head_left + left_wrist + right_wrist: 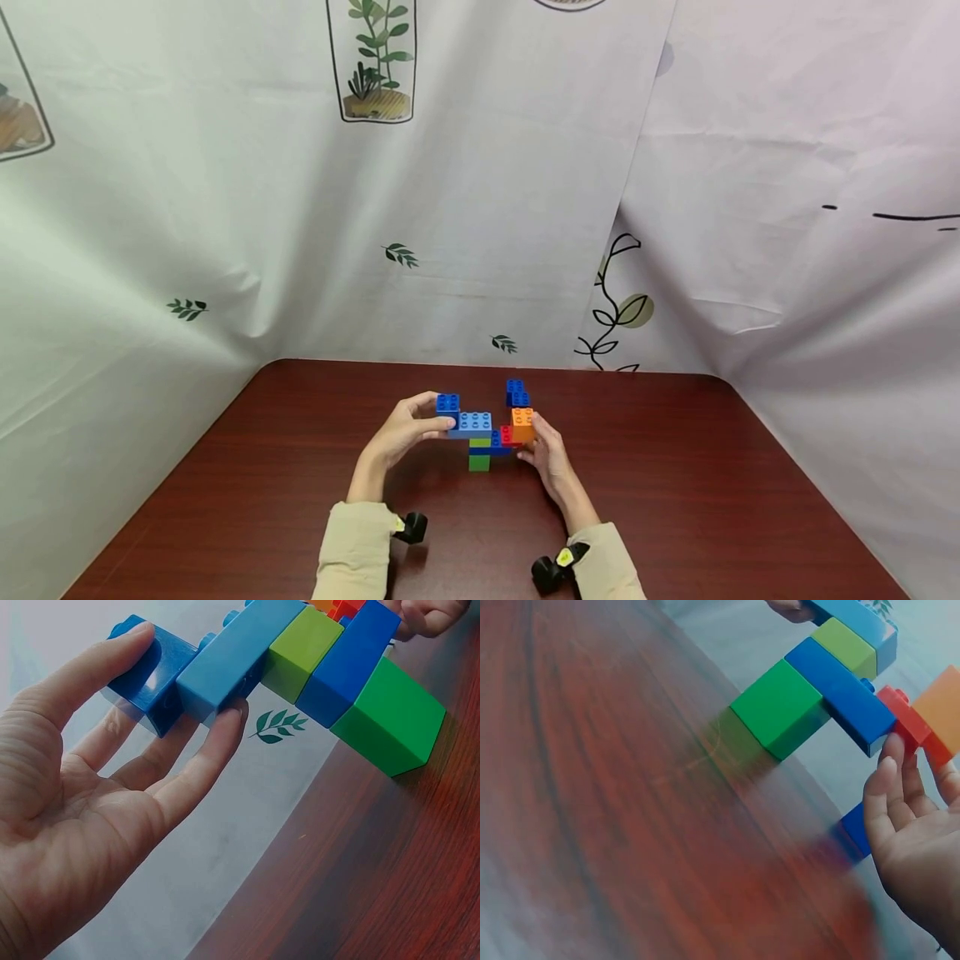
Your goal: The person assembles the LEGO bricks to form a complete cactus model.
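Note:
A built stack of toy bricks stands on the table: a green brick point(478, 462) at the bottom, a long blue brick point(349, 664), a lime brick point(304, 651), and a light-blue brick point(472, 423) across the top. At its left end my left hand point(401, 433) pinches a dark-blue brick point(155, 671), thumb on one face and fingers beneath. Whether that brick is joined to the light-blue one I cannot tell. On the other side, my right hand point(553, 462) grips an orange brick point(522, 423) beside a red brick point(904, 716). Its thumb is outside the right wrist view.
Behind the stack are dark-blue bricks point(517, 392), apart from it on the brown table point(285, 467). A pale printed cloth point(480, 200) hangs along the table's far edge and sides. Black wrist cameras point(411, 528) sit by the sleeve cuffs.

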The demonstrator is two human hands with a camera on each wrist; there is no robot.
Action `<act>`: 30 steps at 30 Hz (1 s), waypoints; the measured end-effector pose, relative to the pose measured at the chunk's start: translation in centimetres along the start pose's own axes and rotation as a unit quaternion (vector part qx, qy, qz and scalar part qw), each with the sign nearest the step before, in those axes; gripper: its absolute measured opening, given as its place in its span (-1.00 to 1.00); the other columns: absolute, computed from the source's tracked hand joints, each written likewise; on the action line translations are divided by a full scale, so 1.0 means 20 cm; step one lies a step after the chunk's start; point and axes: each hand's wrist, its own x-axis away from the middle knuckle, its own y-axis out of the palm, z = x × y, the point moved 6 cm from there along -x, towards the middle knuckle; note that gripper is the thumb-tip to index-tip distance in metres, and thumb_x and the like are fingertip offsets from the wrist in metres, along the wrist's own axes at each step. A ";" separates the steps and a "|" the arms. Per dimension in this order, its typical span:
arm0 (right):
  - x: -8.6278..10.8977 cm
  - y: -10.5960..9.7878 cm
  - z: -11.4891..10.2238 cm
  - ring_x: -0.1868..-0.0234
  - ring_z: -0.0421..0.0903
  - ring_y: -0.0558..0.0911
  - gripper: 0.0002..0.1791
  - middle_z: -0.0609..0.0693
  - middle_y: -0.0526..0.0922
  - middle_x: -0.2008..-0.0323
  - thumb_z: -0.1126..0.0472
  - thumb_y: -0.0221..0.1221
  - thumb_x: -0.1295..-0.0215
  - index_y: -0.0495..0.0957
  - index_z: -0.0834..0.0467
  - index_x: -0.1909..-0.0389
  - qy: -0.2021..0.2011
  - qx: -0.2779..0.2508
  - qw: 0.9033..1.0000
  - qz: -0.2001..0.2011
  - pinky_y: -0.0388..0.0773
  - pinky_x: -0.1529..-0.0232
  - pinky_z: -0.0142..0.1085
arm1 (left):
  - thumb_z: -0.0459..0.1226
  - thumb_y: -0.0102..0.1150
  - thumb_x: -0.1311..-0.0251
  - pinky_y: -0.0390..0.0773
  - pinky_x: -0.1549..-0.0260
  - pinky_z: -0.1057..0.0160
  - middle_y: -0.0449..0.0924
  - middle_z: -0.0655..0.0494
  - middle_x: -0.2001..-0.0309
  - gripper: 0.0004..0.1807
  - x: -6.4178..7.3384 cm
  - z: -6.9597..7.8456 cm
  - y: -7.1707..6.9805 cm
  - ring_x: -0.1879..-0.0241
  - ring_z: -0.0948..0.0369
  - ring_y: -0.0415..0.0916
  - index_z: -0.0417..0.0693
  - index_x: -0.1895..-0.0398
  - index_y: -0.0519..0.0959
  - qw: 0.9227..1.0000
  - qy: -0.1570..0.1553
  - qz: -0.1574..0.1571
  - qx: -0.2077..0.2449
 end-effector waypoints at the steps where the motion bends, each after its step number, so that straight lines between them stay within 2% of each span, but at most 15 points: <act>1: 0.00 -0.01 0.01 0.33 -0.22 0.52 -0.64 -0.18 0.55 0.31 -0.03 -0.26 -0.54 0.40 0.09 0.02 0.002 0.000 1.000 -0.003 0.48 0.27 -0.35 | -0.27 0.27 -0.22 0.63 -0.04 0.13 0.54 0.09 0.05 -0.49 0.00 0.00 0.00 0.19 0.22 0.61 -0.31 -0.18 0.41 1.000 0.000 0.000 0.000; 4: 0.00 -0.03 0.02 0.30 -0.22 0.53 -0.43 -0.17 0.56 0.26 -0.16 -0.43 -0.56 0.35 0.16 -0.10 0.006 0.002 1.000 -0.005 0.49 0.21 -0.33 | -0.28 0.27 -0.22 0.63 -0.03 0.14 0.55 0.10 0.06 -0.50 -0.01 0.00 0.01 0.19 0.22 0.61 -0.32 -0.18 0.41 1.000 -0.002 -0.002 0.002; 7: -0.01 -0.06 0.04 0.31 -0.24 0.55 -0.36 -0.18 0.58 0.26 -0.23 -0.42 -0.54 0.37 0.20 -0.12 0.005 -0.007 1.000 0.007 0.51 0.20 -0.36 | -0.28 0.28 -0.22 0.64 -0.01 0.18 0.55 0.12 0.08 -0.49 -0.01 0.00 0.01 0.20 0.23 0.62 -0.32 -0.18 0.41 1.000 -0.004 -0.002 0.007; 10: -0.02 -0.09 0.05 0.36 -0.26 0.56 -0.50 -0.17 0.58 0.32 -0.14 -0.22 -0.55 0.45 0.20 0.00 -0.008 -0.024 0.999 0.045 0.55 0.23 -0.40 | -0.28 0.28 -0.22 0.64 0.01 0.21 0.54 0.13 0.08 -0.48 -0.01 0.00 0.01 0.20 0.23 0.62 -0.33 -0.19 0.40 1.000 -0.005 -0.004 0.010; 14: -0.05 -0.12 0.05 0.38 -0.30 0.58 -0.73 -0.16 0.58 0.38 0.11 0.02 -0.48 0.53 0.25 0.13 -0.045 0.024 0.992 0.114 0.58 0.28 -0.46 | -0.28 0.27 -0.22 0.64 -0.01 0.19 0.54 0.11 0.07 -0.47 -0.01 0.00 0.00 0.18 0.22 0.61 -0.34 -0.20 0.39 1.000 -0.003 -0.004 0.010; 16: -0.08 -0.14 0.04 0.37 -0.32 0.58 -0.76 -0.12 0.59 0.35 0.21 0.08 -0.42 0.53 0.32 0.10 -0.069 0.067 0.985 0.146 0.58 0.29 -0.49 | -0.28 0.27 -0.23 0.64 -0.03 0.17 0.54 0.09 0.06 -0.48 -0.01 0.00 0.00 0.17 0.22 0.61 -0.34 -0.20 0.39 1.000 -0.001 -0.003 0.006; 18: -0.10 -0.15 0.02 0.30 -0.30 0.59 -0.75 0.03 0.62 0.26 0.29 0.10 -0.39 0.50 0.38 0.03 -0.096 0.106 0.975 0.171 0.56 0.28 -0.55 | -0.27 0.26 -0.23 0.63 -0.05 0.13 0.54 0.07 0.05 -0.48 -0.01 0.01 0.00 0.16 0.20 0.60 -0.33 -0.20 0.39 1.000 -0.001 0.000 -0.001; 19: -0.10 -0.15 0.02 0.25 -0.23 0.61 -0.72 0.11 0.62 0.21 0.32 0.12 -0.37 0.49 0.40 -0.01 -0.110 0.124 0.970 0.178 0.54 0.26 -0.57 | -0.27 0.27 -0.23 0.62 -0.06 0.13 0.54 0.07 0.05 -0.48 -0.01 0.01 0.00 0.15 0.20 0.59 -0.32 -0.19 0.39 1.000 -0.003 0.002 -0.003; 22: -0.13 -0.15 0.01 0.03 0.02 0.60 -0.63 0.29 0.57 0.00 0.42 0.17 -0.27 0.45 0.37 -0.10 -0.136 0.175 0.957 0.188 0.62 0.03 -0.34 | -0.26 0.27 -0.23 0.63 -0.05 0.15 0.54 0.09 0.07 -0.48 0.00 0.00 0.00 0.14 0.19 0.58 -0.31 -0.19 0.40 1.000 -0.002 0.002 -0.008; 24: -0.15 -0.14 0.02 -0.11 0.17 0.53 -0.55 0.31 0.52 -0.11 0.45 0.19 -0.23 0.42 0.32 -0.16 -0.140 0.217 0.948 0.186 0.60 -0.11 -0.15 | -0.27 0.27 -0.22 0.64 -0.01 0.19 0.55 0.12 0.10 -0.50 -0.01 0.00 0.01 0.15 0.20 0.58 -0.30 -0.17 0.41 1.000 -0.001 0.000 -0.003; 26: -0.17 -0.13 0.03 -0.17 0.23 0.47 -0.46 0.29 0.50 -0.16 0.40 0.24 -0.20 0.38 0.28 -0.22 -0.135 0.263 0.938 0.181 0.52 -0.17 0.08 | -0.28 0.26 -0.23 0.64 0.01 0.23 0.56 0.15 0.12 -0.52 0.00 -0.01 0.00 0.16 0.21 0.58 -0.30 -0.16 0.41 1.000 0.002 -0.001 -0.001; 30: -0.21 -0.09 0.04 -0.26 0.25 0.38 -0.28 0.23 0.46 -0.25 0.14 0.32 -0.21 0.29 0.18 -0.36 -0.116 0.357 0.911 0.170 0.40 -0.24 0.21 | -0.27 0.26 -0.24 0.64 -0.01 0.22 0.57 0.17 0.12 -0.51 0.00 -0.01 0.00 0.15 0.22 0.59 -0.30 -0.18 0.40 1.000 0.002 -0.001 -0.001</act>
